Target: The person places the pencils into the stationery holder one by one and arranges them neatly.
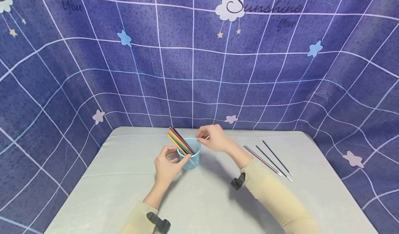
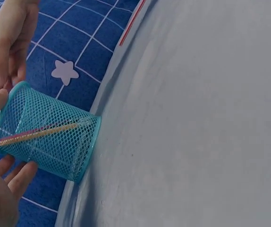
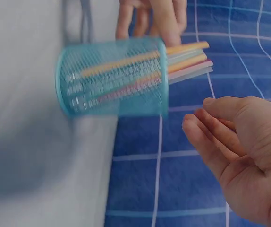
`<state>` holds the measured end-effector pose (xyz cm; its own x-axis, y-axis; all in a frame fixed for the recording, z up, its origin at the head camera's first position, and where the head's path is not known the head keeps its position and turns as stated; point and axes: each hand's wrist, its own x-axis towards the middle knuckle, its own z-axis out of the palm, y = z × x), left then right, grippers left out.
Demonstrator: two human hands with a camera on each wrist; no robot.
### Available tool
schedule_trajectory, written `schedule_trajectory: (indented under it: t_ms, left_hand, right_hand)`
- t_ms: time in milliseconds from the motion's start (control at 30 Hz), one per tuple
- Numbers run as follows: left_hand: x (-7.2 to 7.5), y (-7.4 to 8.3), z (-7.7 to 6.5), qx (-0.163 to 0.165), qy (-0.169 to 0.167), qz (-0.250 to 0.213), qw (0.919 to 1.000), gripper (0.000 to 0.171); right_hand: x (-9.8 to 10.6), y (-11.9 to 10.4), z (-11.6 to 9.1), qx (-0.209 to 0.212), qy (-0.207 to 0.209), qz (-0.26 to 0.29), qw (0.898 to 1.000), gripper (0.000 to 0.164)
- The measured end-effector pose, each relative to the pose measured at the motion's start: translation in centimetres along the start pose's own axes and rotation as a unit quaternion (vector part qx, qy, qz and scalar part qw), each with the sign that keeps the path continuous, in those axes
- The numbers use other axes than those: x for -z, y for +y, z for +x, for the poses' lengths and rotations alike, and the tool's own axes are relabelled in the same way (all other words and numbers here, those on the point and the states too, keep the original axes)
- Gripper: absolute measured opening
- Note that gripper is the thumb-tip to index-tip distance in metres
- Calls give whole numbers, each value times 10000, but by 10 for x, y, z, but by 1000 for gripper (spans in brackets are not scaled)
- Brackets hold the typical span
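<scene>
Near the far edge of the grey-covered table (image 1: 124,185), a light blue mesh pen cup (image 1: 191,164) stands upright. A bundle of slim coloured sticks (image 1: 178,140), yellow, red and dark ones among them, leans to the left in it, with the upper ends above the rim and the lower parts visible through the mesh. The left hand (image 1: 166,164) grips the cup from the left, its thumb at the near side of the rim and its fingers on the other side. Just beside the rim on the right, the right hand (image 1: 215,138) has its fingers loosely bent, with nothing between them. Well apart from the cup, to the right, a reddish stick (image 1: 262,161) and two dark sticks (image 1: 277,158) lie slantwise on the cloth. Both forearms wear cream sleeves (image 1: 274,189) and black wrist cameras (image 1: 238,181). Behind the table hangs a blue-purple curtain (image 1: 205,64) with pale grid lines, stars and clouds.
</scene>
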<state>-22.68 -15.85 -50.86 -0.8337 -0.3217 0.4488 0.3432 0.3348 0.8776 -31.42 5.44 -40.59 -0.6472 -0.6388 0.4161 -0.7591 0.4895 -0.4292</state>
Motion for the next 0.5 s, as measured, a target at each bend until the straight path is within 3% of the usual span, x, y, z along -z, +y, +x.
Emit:
schedule_trajectory:
  t_ms: [267,500]
  left_hand:
    - [7,-2,1,-163,-61,73,9998,50]
    - [8,-5,-1,-255,17,147,9996,49]
  right_hand:
    - [46,29,-33,-549,315,-165,9979,6]
    - [76,74,-79,-1173,497,-612,9900,7]
